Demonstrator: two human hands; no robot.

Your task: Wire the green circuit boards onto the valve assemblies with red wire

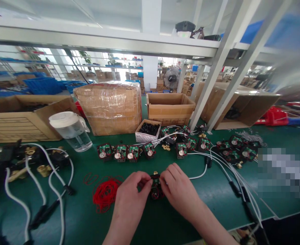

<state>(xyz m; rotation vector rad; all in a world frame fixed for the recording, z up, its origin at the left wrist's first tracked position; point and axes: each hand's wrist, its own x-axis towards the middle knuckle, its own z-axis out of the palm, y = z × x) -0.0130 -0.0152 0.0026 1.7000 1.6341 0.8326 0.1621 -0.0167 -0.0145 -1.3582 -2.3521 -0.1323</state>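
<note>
Both my hands meet over a small black valve unit (156, 188) with a brass top and red wire, low in the middle of the green mat. My left hand (131, 194) pinches its left side with closed fingers. On the unit's right side, my right hand (178, 190) grips it, fingers curled over it. A tangle of red wire ties (106, 192) lies just left of my left hand. Behind the hands, a row of like units (125, 151) with green circuit boards stands on the mat.
A small white box of black parts (147, 131) sits behind the row. A clear lidded jug (72, 131), cardboard boxes (169, 108) and a wrapped carton (110, 107) stand further back. White cables (226, 170) run right; more cabled brass units (24, 160) lie left. Slanted metal posts (216, 78) rise right.
</note>
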